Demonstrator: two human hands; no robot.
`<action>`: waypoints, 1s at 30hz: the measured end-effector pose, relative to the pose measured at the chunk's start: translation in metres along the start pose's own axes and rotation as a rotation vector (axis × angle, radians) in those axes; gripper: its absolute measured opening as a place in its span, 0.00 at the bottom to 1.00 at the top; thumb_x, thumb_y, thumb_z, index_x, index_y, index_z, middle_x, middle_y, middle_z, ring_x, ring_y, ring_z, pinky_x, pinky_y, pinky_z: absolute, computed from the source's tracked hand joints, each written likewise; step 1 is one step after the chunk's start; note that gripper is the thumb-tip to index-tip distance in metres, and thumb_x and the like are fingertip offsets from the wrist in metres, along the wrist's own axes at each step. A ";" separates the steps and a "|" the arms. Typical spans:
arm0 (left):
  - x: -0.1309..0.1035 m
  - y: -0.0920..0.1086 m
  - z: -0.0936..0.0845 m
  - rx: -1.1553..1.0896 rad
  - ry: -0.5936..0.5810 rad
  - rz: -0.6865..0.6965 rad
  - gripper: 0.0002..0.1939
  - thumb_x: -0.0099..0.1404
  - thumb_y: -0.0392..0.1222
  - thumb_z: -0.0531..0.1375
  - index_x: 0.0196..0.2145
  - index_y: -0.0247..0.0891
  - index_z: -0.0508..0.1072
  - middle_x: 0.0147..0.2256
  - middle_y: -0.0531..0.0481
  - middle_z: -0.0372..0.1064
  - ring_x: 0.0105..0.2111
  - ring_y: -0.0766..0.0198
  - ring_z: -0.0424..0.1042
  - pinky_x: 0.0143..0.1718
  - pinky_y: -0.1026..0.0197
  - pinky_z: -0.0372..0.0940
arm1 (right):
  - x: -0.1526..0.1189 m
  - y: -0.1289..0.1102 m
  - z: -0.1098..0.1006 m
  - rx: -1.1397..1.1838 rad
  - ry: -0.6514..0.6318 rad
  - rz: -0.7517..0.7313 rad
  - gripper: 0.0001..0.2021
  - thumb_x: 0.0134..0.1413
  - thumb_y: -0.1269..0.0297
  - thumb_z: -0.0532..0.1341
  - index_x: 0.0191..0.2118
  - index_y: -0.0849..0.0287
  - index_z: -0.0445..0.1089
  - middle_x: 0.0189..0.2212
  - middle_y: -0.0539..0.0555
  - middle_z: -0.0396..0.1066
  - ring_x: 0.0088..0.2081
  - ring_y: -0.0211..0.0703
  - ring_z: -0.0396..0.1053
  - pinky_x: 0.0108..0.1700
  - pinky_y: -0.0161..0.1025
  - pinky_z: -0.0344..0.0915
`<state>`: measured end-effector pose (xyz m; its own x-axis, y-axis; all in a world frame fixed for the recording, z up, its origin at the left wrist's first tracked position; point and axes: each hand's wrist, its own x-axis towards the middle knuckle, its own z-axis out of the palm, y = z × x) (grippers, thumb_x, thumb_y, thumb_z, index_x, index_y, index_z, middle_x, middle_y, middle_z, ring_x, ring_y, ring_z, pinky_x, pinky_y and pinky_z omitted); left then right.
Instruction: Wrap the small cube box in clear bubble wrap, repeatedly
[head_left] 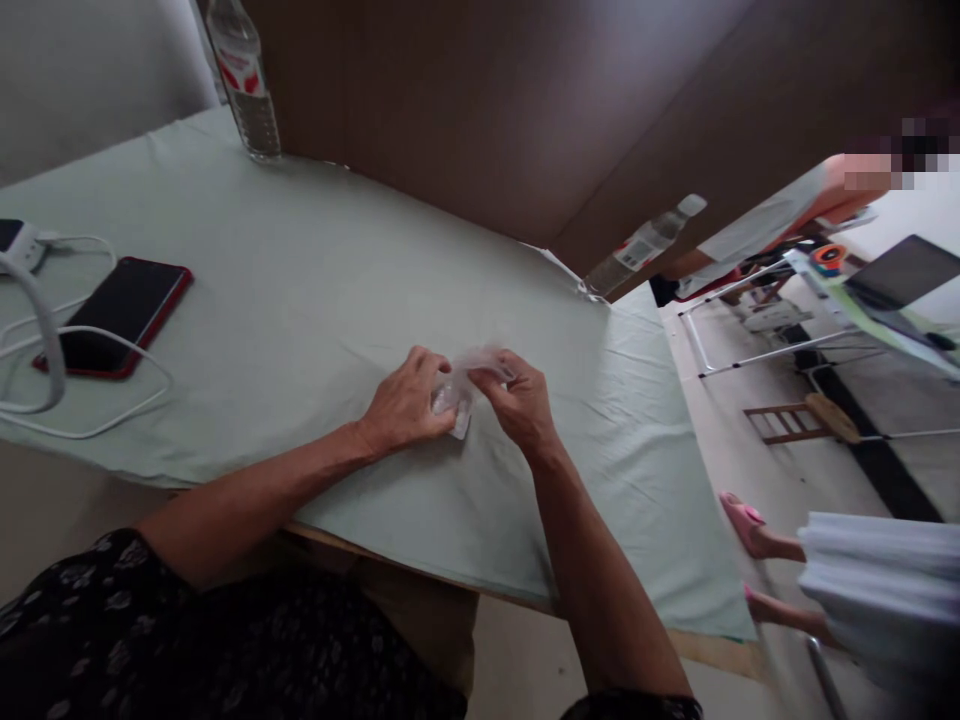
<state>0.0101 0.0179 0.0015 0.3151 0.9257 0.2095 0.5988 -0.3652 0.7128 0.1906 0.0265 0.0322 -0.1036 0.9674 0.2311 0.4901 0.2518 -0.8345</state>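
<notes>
Near the middle of the green cloth, my left hand (409, 400) is closed on a small clear plastic item (457, 412), its thumb on the item's near side. My right hand (517, 398) pinches a thin, see-through sheet or bag (484, 358) just to the right, smeared by motion. The sheet reaches over towards the fingers of my left hand and meets the clear item. What exactly the clear item is, I cannot make out.
A phone (120, 315) and white cables lie at the left. One bottle (251, 100) stands at the back left; another (645, 243) is by the brown panel (465, 110). People are at the right, beyond the table (300, 280).
</notes>
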 end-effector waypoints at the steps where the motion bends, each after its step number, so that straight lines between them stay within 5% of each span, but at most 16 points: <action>1: 0.000 -0.001 0.000 -0.015 0.026 -0.016 0.27 0.55 0.43 0.64 0.53 0.36 0.65 0.52 0.39 0.65 0.44 0.56 0.71 0.46 0.52 0.71 | -0.009 -0.003 0.001 -0.031 -0.018 -0.042 0.05 0.55 0.61 0.62 0.34 0.55 0.73 0.33 0.51 0.75 0.36 0.42 0.71 0.44 0.41 0.68; 5: 0.005 -0.010 -0.001 -0.103 -0.027 0.095 0.31 0.54 0.39 0.64 0.56 0.37 0.64 0.54 0.39 0.63 0.53 0.52 0.68 0.52 0.50 0.69 | -0.040 -0.001 0.006 -0.151 -0.085 -0.220 0.07 0.57 0.67 0.59 0.39 0.53 0.74 0.42 0.54 0.79 0.48 0.47 0.75 0.53 0.48 0.69; 11: 0.011 -0.019 -0.005 -0.156 -0.148 0.166 0.12 0.54 0.35 0.61 0.39 0.39 0.70 0.48 0.42 0.70 0.53 0.53 0.70 0.55 0.48 0.67 | -0.067 0.020 0.015 -0.374 -0.075 -0.463 0.19 0.57 0.62 0.64 0.54 0.55 0.70 0.55 0.61 0.74 0.62 0.55 0.67 0.62 0.57 0.63; 16: 0.015 -0.021 -0.013 -0.190 -0.168 0.167 0.15 0.54 0.37 0.58 0.41 0.37 0.73 0.52 0.42 0.72 0.54 0.53 0.70 0.58 0.47 0.64 | -0.062 0.029 0.022 -0.364 -0.006 -0.485 0.16 0.62 0.69 0.58 0.54 0.55 0.71 0.54 0.61 0.74 0.59 0.50 0.69 0.60 0.53 0.65; 21: 0.017 -0.017 -0.029 -0.296 -0.346 0.062 0.28 0.54 0.42 0.59 0.53 0.36 0.72 0.57 0.40 0.69 0.56 0.49 0.69 0.58 0.49 0.64 | -0.032 0.031 0.012 -0.043 -0.007 -0.145 0.11 0.59 0.61 0.62 0.47 0.53 0.75 0.43 0.55 0.78 0.47 0.48 0.75 0.52 0.47 0.70; 25: 0.016 -0.015 -0.029 -0.359 -0.373 0.010 0.28 0.56 0.43 0.59 0.54 0.36 0.70 0.49 0.43 0.74 0.48 0.51 0.73 0.51 0.52 0.67 | -0.012 0.034 0.006 0.312 -0.110 0.147 0.13 0.52 0.54 0.67 0.39 0.56 0.77 0.33 0.51 0.77 0.35 0.43 0.73 0.41 0.41 0.70; 30: 0.017 -0.020 -0.023 -0.701 -0.457 -0.103 0.28 0.56 0.46 0.65 0.53 0.34 0.70 0.48 0.42 0.74 0.47 0.55 0.74 0.49 0.53 0.67 | -0.007 0.034 0.011 0.439 -0.222 0.335 0.16 0.48 0.47 0.68 0.33 0.57 0.76 0.25 0.48 0.71 0.26 0.38 0.66 0.31 0.36 0.64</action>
<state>-0.0136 0.0433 0.0065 0.6415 0.7645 -0.0635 0.0924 0.0051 0.9957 0.1987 0.0283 -0.0033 -0.2064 0.9667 -0.1513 0.1288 -0.1264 -0.9836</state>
